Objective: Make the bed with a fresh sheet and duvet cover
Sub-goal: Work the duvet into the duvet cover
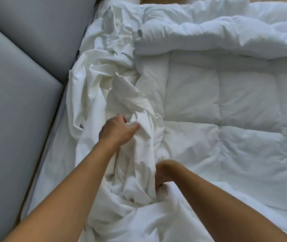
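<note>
A white quilted duvet [226,105] lies spread over the bed, its far part folded back on itself. A crumpled white duvet cover [102,81] is bunched along the duvet's left side, running from the headboard down to my hands. My left hand [116,131] grips a fold of the cover, fingers buried in the cloth and thumb on top. My right hand [162,173] is curled down into the cover lower and nearer to me, clutching a bunch of it; its fingers are hidden in the fabric.
A grey padded headboard [17,102] fills the left side, meeting the mattress edge. A white bottom sheet [55,165] shows between the headboard and the bunched cover. A strip of wooden floor [163,0] shows at the top.
</note>
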